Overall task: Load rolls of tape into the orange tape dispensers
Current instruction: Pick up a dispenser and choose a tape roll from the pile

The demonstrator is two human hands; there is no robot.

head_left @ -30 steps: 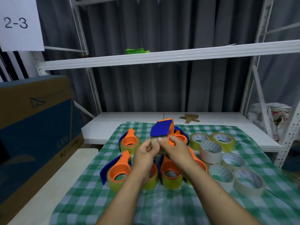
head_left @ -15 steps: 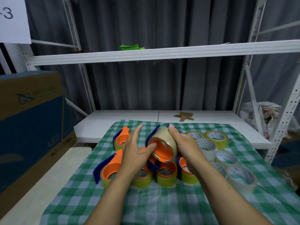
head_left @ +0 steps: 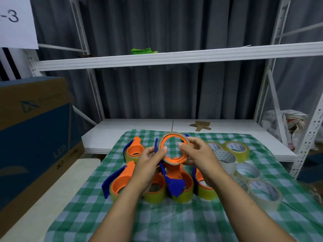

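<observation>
Head view: in the last half second the dispenser (head_left: 173,172) has been turned face-on, and the roll of tape (head_left: 172,133) now rings its orange hub. The fingers of the left hand (head_left: 148,165) and right hand (head_left: 201,158) pinch the roll just above the loaded dispensers (head_left: 120,182). It looks nearly seated.

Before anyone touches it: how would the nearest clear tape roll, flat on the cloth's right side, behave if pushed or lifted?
Lying flat on the checked cloth, the clear tape roll would probably slide or bunch the cloth, not roll. Its wide hollow core suggests it is light and easy to grip.
</observation>
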